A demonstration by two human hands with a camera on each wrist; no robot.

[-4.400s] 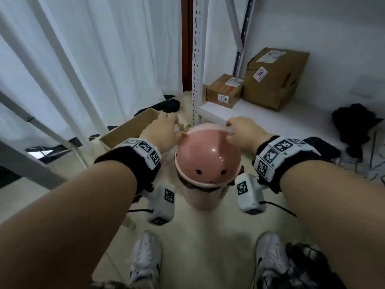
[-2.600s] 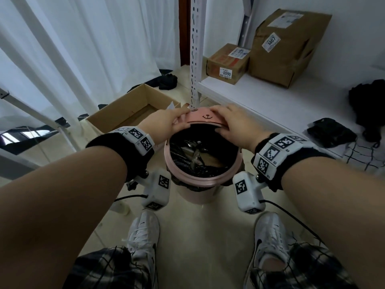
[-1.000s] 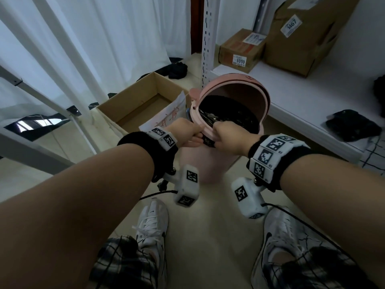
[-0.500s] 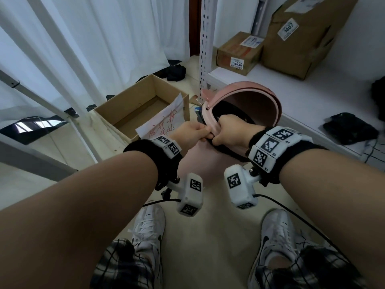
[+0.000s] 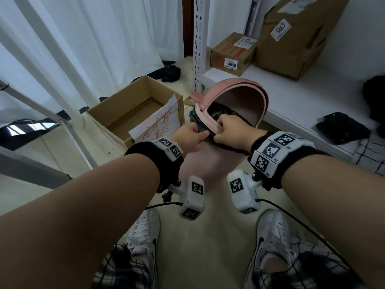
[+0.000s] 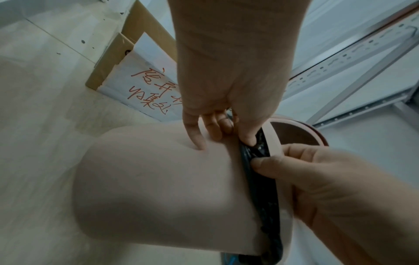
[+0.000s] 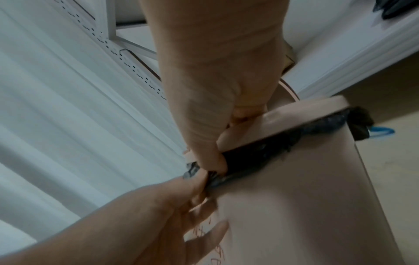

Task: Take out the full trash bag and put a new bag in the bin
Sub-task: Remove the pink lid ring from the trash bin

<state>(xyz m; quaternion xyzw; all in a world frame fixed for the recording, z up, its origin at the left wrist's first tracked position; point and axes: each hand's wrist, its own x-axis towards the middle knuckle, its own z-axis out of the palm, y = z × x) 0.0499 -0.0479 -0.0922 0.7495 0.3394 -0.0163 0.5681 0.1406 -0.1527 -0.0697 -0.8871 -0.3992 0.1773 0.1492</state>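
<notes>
Tilted toward the body: round pink plastic bin (image 5: 208, 163), hinged lid back. Left hand (image 5: 188, 137) pinching crinkled black trash bag (image 6: 254, 157) at the rim; right hand (image 5: 231, 130) curled over pink retaining ring (image 6: 273, 139), likely freeing the bag.

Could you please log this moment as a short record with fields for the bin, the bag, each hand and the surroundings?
bin: pink trash bin, tilted, lid swung open
clamp ring: pink ring lifted off the rim at the front
bag: black trash bag, edge folded over the rim, not yet out
left hand: pinches the bag edge
right hand: grips the ring
nearby: open cardboard box with a handwritten paper; white shelf with two parcels
</notes>
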